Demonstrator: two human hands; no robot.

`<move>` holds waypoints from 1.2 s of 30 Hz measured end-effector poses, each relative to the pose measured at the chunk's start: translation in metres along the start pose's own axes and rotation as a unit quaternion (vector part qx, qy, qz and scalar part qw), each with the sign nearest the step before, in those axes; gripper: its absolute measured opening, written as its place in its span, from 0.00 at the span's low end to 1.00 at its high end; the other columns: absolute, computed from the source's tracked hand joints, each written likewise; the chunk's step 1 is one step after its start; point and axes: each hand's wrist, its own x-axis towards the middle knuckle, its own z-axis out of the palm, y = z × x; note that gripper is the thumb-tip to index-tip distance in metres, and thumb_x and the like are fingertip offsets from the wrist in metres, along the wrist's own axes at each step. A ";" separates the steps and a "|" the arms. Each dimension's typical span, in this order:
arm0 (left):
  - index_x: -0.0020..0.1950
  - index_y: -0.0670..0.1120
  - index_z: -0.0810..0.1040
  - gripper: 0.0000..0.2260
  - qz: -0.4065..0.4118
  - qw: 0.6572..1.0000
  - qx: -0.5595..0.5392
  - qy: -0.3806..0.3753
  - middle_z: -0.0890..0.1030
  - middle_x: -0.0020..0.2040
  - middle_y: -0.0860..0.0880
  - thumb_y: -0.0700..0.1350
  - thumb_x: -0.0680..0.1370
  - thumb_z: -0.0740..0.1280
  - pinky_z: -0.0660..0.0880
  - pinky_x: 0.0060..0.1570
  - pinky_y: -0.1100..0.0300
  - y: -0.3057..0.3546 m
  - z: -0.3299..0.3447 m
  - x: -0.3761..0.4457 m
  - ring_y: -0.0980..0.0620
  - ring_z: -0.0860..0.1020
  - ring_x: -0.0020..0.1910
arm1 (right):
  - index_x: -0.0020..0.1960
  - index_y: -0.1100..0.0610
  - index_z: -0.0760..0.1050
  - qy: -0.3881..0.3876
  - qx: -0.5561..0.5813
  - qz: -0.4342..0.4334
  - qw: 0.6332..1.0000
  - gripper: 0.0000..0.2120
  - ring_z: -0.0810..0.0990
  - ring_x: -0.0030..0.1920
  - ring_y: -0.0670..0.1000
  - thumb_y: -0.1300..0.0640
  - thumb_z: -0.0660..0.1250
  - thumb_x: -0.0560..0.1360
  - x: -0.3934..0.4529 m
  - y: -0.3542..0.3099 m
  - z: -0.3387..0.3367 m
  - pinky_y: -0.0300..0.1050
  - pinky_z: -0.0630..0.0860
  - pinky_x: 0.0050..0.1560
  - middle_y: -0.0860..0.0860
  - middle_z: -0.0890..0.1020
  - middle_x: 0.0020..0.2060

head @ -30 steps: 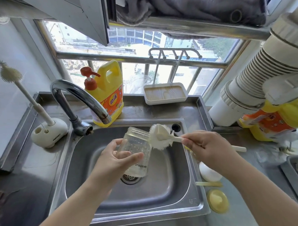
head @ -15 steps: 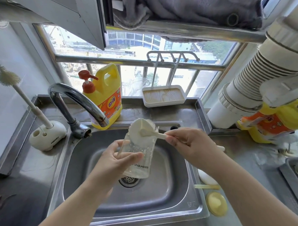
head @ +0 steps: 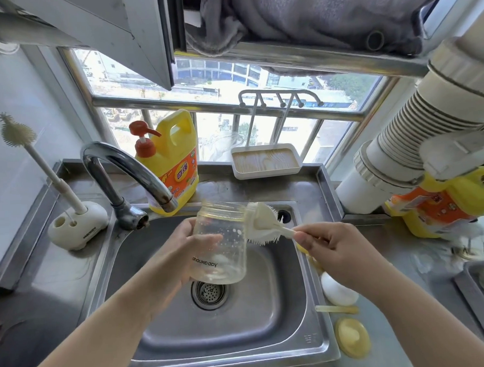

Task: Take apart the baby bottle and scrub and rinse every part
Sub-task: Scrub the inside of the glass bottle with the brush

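My left hand (head: pixel 180 258) grips the clear baby bottle body (head: pixel 221 245), held upright over the steel sink (head: pixel 269 321) with its open mouth up. My right hand (head: pixel 329 243) pinches the handle of a white bristle brush (head: pixel 262 224). The brush head lies against the outside of the bottle's right shoulder. On the counter to the right of the sink lie a white dome cap (head: pixel 337 291), a pale straw piece (head: pixel 336 309) and a yellow round ring (head: pixel 352 338).
The curved tap (head: pixel 129 171) ends just left of the bottle mouth. A yellow detergent jug (head: pixel 170 161) stands behind the sink. A second brush in a white stand (head: pixel 76 226) sits at left. A white tray (head: pixel 266 161) is on the sill. A ribbed pipe (head: pixel 416 137) and another yellow jug (head: pixel 444 202) crowd the right.
The brush head sat over the bottle's mouth half a second ago; it has come back down to the outside right of the neck. My left hand kept its hold on the bottle.
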 end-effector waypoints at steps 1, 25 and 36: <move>0.63 0.51 0.72 0.29 0.000 1.000 0.027 0.007 0.82 0.55 0.47 0.54 0.65 0.76 0.78 0.50 0.51 -0.001 0.001 0.001 0.48 0.82 0.52 | 0.45 0.29 0.75 0.001 -0.014 0.000 1.000 0.07 0.69 0.28 0.43 0.41 0.61 0.75 -0.001 -0.001 0.001 0.47 0.71 0.37 0.46 0.74 0.27; 0.57 0.51 0.78 0.31 0.047 0.997 0.054 -0.031 0.82 0.52 0.45 0.52 0.54 0.75 0.78 0.46 0.58 0.001 0.005 -0.005 0.49 0.82 0.49 | 0.50 0.41 0.79 0.023 -0.077 -0.069 0.994 0.12 0.74 0.37 0.39 0.42 0.58 0.74 0.004 -0.035 -0.022 0.42 0.72 0.39 0.32 0.76 0.34; 0.58 0.47 0.76 0.26 -0.014 0.996 -0.044 -0.072 0.80 0.55 0.40 0.47 0.61 0.71 0.74 0.56 0.40 0.003 0.003 -0.003 0.41 0.80 0.51 | 0.40 0.32 0.75 0.031 -0.024 -0.043 0.998 0.08 0.71 0.30 0.45 0.45 0.62 0.74 -0.001 -0.024 -0.024 0.46 0.72 0.36 0.48 0.77 0.31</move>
